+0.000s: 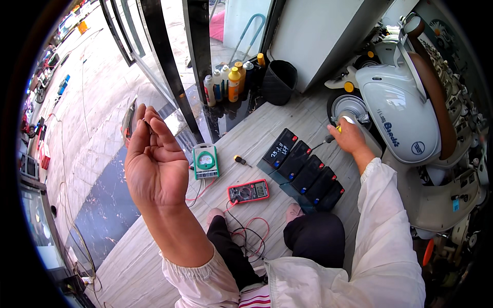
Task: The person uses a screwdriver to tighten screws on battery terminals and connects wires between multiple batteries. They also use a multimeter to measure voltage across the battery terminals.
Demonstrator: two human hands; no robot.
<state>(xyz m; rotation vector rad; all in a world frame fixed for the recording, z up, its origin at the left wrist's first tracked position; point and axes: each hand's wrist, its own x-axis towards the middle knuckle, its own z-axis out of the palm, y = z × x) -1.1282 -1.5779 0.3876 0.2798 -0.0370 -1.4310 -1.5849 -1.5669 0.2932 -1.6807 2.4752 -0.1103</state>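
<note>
My left hand (158, 172) is raised at the left, palm toward me, its fingertips pinched together; what they hold, if anything, is too small to name. In my right hand (351, 139) is a screwdriver (329, 139) with a yellow and black handle. Its shaft slants down to the row of black batteries (306, 171) on the floor, at a red terminal near the far end. Blue and red terminals dot the batteries. A red-framed multimeter (248, 192) lies left of them. Beyond it are a short stubby screwdriver (241, 160) and a green and white tester (205, 160).
Red and black test leads (252, 233) coil between my feet. A white scooter (399, 110) stands close on the right. Several bottles (233, 84) and a black bin (279, 82) line the far side, beside a dark door frame (197, 61).
</note>
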